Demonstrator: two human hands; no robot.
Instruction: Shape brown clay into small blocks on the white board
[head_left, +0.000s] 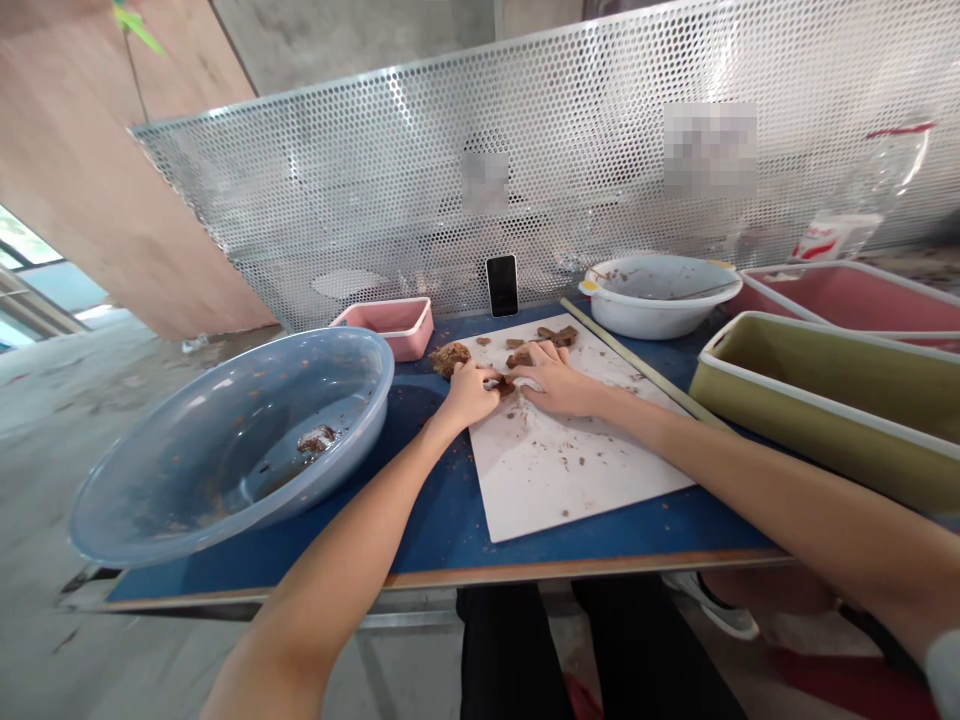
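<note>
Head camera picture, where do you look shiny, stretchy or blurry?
Head view, left: the blue plastic basin looks stretched; head view, back: glare streaks the perforated metal panel; head view, right: the clear plastic bottle looks slanted and soft.

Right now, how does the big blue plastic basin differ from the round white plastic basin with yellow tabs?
The blue plastic basin is larger; the white plastic basin is smaller. The blue one's rim is plain blue, while the white one's carries yellow tabs. The blue one holds a brown clump at its bottom; the white one shows brown bits on its inner wall. Both are open-topped and soiled inside.
</note>
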